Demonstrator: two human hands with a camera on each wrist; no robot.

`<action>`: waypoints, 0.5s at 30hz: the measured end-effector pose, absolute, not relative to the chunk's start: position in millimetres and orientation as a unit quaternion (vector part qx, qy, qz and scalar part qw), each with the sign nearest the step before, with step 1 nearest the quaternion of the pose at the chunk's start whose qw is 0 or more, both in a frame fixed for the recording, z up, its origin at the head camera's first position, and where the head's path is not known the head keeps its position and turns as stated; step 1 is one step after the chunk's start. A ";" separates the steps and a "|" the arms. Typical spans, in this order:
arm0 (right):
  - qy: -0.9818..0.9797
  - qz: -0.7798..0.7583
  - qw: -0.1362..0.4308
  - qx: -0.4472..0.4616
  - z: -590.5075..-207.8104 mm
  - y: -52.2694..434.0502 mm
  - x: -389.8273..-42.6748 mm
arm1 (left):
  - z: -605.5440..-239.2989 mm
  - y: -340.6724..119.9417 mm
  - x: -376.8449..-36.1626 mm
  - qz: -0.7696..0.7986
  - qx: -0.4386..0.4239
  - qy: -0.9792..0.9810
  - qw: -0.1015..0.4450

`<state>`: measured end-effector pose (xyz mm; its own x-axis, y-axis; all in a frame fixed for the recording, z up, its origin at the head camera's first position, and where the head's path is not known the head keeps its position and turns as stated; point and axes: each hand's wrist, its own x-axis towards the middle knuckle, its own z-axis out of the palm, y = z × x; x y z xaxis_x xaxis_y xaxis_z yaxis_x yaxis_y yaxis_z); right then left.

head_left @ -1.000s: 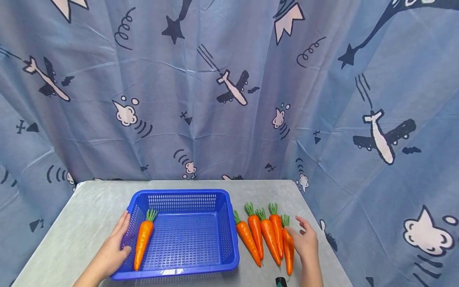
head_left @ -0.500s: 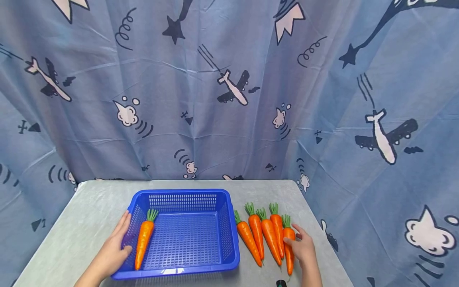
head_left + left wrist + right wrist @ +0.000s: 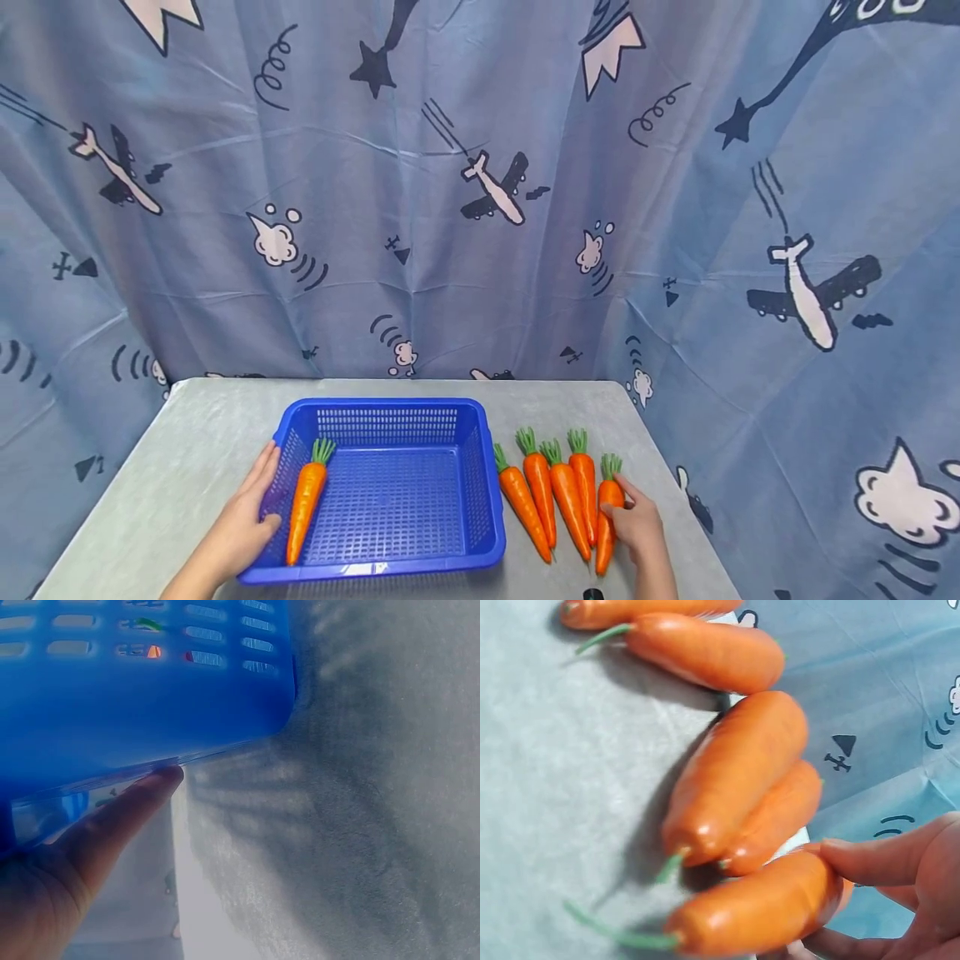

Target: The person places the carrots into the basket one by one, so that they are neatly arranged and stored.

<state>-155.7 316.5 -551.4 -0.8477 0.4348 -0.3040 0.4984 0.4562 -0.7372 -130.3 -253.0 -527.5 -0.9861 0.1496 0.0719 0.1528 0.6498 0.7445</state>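
A blue plastic basket (image 3: 390,570) with slotted walls stands on the table, one orange carrot (image 3: 306,504) lying inside along its left side. My left hand (image 3: 242,518) rests on the basket's left side, fingers straight. The left wrist view shows a straight finger (image 3: 124,817) against the basket's edge. To the right of the basket lie several carrots (image 3: 567,500) with green tops. My right hand (image 3: 637,521) pinches the rightmost carrot (image 3: 754,904) between thumb and fingers near its leafy end. That carrot's upper part is partly hidden by the fingers in the right wrist view.
A pale grey cloth covers the table (image 3: 217,417). Behind and at the right hangs a blue curtain (image 3: 450,267) printed with planes and stars. The black tip of an object (image 3: 592,594) shows at the front edge of the head view.
My right hand has closed its fingers and thumb on the rightmost carrot, whose leafy end has swung slightly right. The left hand stays at the basket. The head view has shifted a little.
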 end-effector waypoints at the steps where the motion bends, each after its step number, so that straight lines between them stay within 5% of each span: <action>1: 0.853 -0.441 0.030 0.275 -550.8 316.7 -155.5 | -527.8 -252.9 -130.7 -0.410 -0.083 -0.908 0.000; 15: 0.856 -0.462 -0.020 0.232 -510.1 313.0 -150.4 | -525.7 -252.5 -131.1 -0.405 -0.082 -0.911 -0.006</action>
<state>-150.4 313.0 -510.1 -0.8920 0.4149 -0.1796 0.3775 0.4650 -0.8008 -131.1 -252.5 -525.7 -0.9866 0.1534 0.0559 0.1443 0.6590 0.7382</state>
